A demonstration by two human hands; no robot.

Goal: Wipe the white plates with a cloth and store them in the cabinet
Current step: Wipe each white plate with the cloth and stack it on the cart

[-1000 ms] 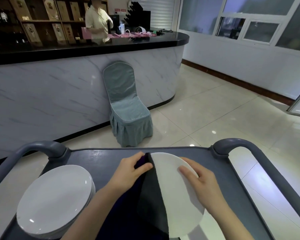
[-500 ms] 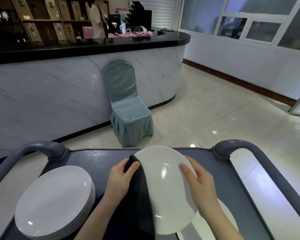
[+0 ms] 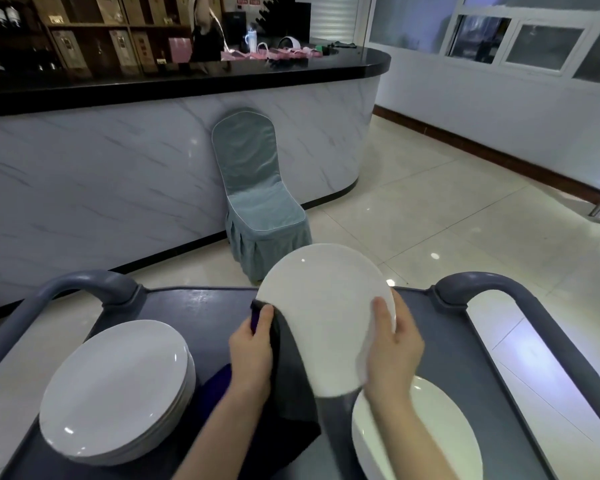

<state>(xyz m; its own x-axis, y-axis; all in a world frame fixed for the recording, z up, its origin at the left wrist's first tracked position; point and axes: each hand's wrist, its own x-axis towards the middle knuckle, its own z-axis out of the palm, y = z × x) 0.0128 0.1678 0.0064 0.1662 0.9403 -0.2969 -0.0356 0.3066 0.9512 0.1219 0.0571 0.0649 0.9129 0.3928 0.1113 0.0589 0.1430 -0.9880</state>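
Nearest, on the grey cart [image 3: 201, 306], a stack of plates [image 3: 115, 389] sits at the left and a single plate [image 3: 423, 427] lies at the right, partly under the right forearm. Between them the left hand [image 3: 252, 355] has its fingers [image 3: 264, 318] clamped on a dark cloth [image 3: 291, 386], pinching it against the left edge of a white plate [image 3: 323, 306] held tilted above the cart, while the right hand [image 3: 392, 344] grips the plate's right edge, thumb on its face and the other fingers wrapped round the rim. Farther off, a chair [image 3: 257, 202] in a grey-blue cover stands against a marble-fronted bar [image 3: 118, 168].
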